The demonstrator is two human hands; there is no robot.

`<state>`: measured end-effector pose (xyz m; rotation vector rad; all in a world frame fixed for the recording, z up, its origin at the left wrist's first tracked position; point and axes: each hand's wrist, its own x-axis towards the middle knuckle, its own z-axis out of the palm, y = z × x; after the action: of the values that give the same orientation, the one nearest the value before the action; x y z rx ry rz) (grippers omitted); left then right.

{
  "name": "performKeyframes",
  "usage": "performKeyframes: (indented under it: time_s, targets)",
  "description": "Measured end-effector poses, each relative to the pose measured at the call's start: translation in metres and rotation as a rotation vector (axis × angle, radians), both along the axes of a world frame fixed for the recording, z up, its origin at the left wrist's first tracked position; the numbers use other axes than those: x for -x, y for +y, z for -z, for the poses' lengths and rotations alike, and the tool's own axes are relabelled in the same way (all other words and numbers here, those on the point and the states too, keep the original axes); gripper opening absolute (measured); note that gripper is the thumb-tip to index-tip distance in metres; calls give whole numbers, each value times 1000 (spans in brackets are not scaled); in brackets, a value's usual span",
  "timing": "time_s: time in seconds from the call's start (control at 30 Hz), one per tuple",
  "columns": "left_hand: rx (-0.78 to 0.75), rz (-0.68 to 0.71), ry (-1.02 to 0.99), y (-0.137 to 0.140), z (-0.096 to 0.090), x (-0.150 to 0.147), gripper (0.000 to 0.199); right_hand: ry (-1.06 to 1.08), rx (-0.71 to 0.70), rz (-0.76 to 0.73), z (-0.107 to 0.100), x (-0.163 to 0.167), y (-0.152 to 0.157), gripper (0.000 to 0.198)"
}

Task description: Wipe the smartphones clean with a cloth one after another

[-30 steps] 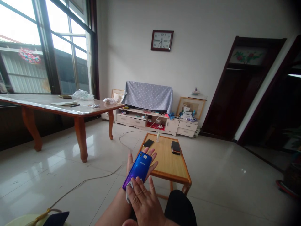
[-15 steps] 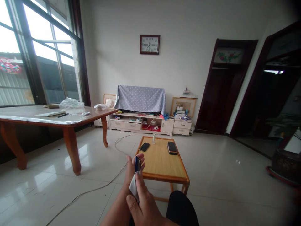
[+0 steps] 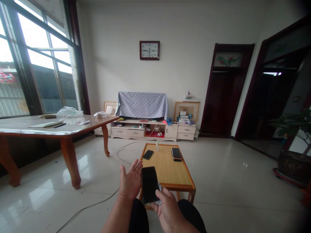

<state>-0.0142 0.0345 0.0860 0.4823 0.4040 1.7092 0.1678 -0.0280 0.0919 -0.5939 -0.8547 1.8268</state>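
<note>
My right hand (image 3: 167, 207) grips a black smartphone (image 3: 150, 184) by its lower right edge, thumb on the front. A pale cloth (image 3: 159, 201) is pinched in the same hand and partly hidden by the phone and fingers. My left hand (image 3: 132, 183) is open, palm up with fingers spread, just left of the phone; whether it touches the edge I cannot tell. Beyond the hands stands a low wooden table (image 3: 167, 171). On it lie a dark phone (image 3: 147, 154) at the left and a stack of phones (image 3: 176, 154) at the right, with a small clear bottle (image 3: 157, 146) near the far edge.
A larger wooden table (image 3: 80, 126) with plastic bags (image 3: 70, 112) stands at the left. A cable (image 3: 94, 204) runs over the tiled floor. A white cabinet (image 3: 131, 132) lines the far wall, and a potted plant (image 3: 293, 165) is at the right.
The phone has turned from edge-on to face-up and passed to my right hand with the cloth. My left hand has let go and opened to the left. The view has shifted slightly.
</note>
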Motion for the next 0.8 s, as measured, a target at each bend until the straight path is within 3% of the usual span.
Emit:
performKeyframes:
  time_s: [0.1,0.2,0.3,0.43,0.53,0.67,0.73,0.8]
  targets:
    - [-101,117,-126,4,22,8,87,158,92,-27,-4,5,-5,42]
    - [-173,242,-199,4,36,-1,89,150,161,-86,3,16,-11,47]
    - [-229,241,-208,-1,36,-13,93,9,191,-126,14,26,-17,56]
    - [-322,302,-210,-8,28,-13,93,-185,124,-252,33,28,-18,62]
    - [-366,347,-226,-9,28,-2,95,-215,60,-182,45,22,-11,56]
    - [-367,340,-238,-9,32,5,96,-365,-205,171,42,6,-1,43]
    - [-331,309,-218,-11,31,1,94,-510,-475,278,33,1,-4,39]
    - [-266,269,-180,-14,28,-6,92,-654,-837,238,26,0,-12,43]
